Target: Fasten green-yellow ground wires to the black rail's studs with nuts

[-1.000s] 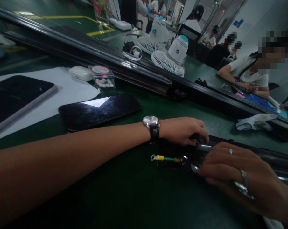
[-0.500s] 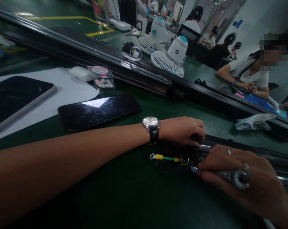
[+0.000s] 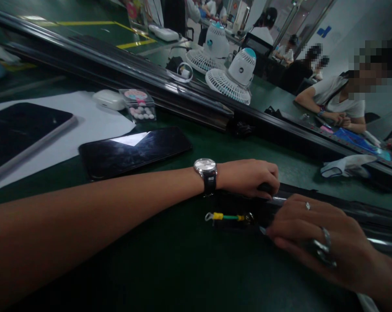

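My left hand (image 3: 247, 177), with a watch on the wrist, presses down on the end of a long black rail (image 3: 361, 212) lying on the green table. My right hand (image 3: 315, 242) is closed around a small metal wrench (image 3: 319, 251), whose tip reaches the rail's end. A short green wire (image 3: 226, 216) with yellow sleeves and a ring terminal sticks out leftward from that end, just below my left hand.
A dark phone (image 3: 134, 151) lies left of my wrist, a tablet (image 3: 17, 134) on white paper further left. An earbud case (image 3: 109, 99) and small clear box (image 3: 140, 107) sit behind. A conveyor frame (image 3: 183, 95) crosses the table; two fans (image 3: 234, 73) and seated people are beyond.
My right hand has rocked the wrench, its ring end swinging up and then back down. The left hand and the wire have stayed where they were.
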`<state>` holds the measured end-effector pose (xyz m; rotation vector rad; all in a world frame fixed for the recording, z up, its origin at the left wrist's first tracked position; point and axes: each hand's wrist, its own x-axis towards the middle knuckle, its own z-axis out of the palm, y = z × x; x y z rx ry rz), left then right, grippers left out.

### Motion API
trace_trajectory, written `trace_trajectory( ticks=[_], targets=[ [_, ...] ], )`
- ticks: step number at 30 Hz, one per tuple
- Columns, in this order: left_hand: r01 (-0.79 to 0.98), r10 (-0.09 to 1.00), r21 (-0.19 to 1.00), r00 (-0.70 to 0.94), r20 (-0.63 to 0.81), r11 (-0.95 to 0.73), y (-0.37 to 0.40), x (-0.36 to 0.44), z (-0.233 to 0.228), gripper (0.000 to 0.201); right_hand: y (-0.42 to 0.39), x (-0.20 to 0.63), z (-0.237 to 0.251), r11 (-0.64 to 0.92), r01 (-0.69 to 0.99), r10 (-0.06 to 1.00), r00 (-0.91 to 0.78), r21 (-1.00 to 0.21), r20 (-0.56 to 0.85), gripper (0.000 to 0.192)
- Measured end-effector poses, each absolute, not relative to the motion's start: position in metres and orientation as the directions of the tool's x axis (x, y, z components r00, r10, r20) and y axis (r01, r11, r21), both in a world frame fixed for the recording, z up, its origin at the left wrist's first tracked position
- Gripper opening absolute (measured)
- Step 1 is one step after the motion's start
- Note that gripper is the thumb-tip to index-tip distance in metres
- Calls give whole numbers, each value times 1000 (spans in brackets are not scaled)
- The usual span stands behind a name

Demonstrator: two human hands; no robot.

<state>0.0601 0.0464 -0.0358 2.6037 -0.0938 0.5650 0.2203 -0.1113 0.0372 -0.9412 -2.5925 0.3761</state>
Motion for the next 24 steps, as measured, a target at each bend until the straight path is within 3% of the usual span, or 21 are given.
trace_trajectory(
  ticks=[4,6,11,24],
  targets=[
    [-171,32,457,915,402,-873,47,59,-34,24,-108,231,53,819,504,543,-835,-275,88,31],
    [-158,46,478,921,388,-864,46,59,-33,30,-110,232,56,791,545,594,-792,-278,137,31],
    [-111,66,481,939,337,-870,46,61,-31,22,-119,220,46,652,707,757,-585,-274,291,10],
    [-103,72,459,934,349,-883,45,63,-34,11,-122,204,38,613,757,772,-514,-225,373,10]
  ],
)
